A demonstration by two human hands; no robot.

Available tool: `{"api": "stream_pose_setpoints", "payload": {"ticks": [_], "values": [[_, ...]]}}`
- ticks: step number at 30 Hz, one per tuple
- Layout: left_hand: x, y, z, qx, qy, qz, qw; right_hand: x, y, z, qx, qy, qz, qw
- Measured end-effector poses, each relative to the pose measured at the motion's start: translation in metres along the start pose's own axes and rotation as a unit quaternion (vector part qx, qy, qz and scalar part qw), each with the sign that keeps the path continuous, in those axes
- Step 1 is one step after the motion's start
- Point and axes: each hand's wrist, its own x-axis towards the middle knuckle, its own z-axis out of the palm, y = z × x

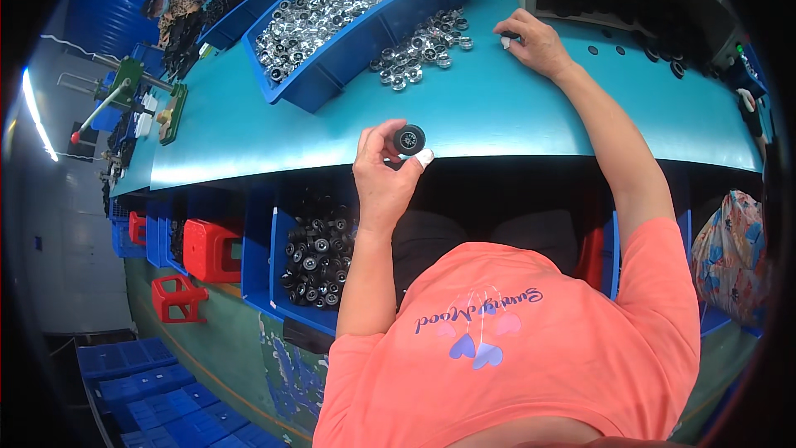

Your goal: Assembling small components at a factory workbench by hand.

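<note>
My left hand (384,182) is raised at the table's near edge, its fingers and thumb pinching a small black wheel (410,140) with a spoked silvery hub. The wheel's round face shows. Farther off to the right, over the blue-green tabletop (497,108), my right hand (541,48) pinches a small black piece (510,35), mostly covered by the fingers. White wrapping covers both thumb tips. Between the hands and the long blue bin lies a loose pile of clear and silvery wheel hubs (429,51) with dark centres.
A blue bin (323,87) heaped with hubs stands at the back. Black rings (677,69) lie at the right. Below the table's edge, another blue bin (276,261) holds black wheels. A green hand press (124,87), red stools (207,250) and a person (184,12) are at left.
</note>
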Motion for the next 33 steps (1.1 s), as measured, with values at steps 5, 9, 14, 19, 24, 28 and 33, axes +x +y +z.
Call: {"api": "stream_pose_setpoints", "payload": {"ticks": [5,9,14,19,24,28,33], "values": [[-0.005,0.000,-0.001,0.037,0.010,0.005,0.999,-0.001,0.005,0.003,-0.010,0.007,-0.002,1.000],[-0.015,-0.005,-0.012,0.064,0.030,-0.002,0.997,-0.001,0.005,0.001,-0.003,-0.025,0.038,0.999],[-0.028,-0.005,-0.027,0.114,0.044,-0.015,0.992,-0.001,0.009,0.002,0.001,-0.028,0.038,0.999],[-0.033,0.000,-0.027,0.157,0.030,0.009,0.987,-0.001,0.017,0.003,0.004,-0.034,0.036,0.999],[-0.046,-0.008,-0.047,0.165,0.025,0.005,0.986,-0.005,0.019,0.003,-0.028,-0.010,0.050,0.998],[-0.078,-0.049,-0.119,0.342,-0.003,0.011,0.940,-0.001,0.011,-0.005,-0.043,-0.040,0.104,0.993],[-0.062,-0.054,-0.128,0.252,0.016,-0.106,0.962,-0.001,0.009,-0.013,-0.022,-0.049,0.116,0.992]]}}
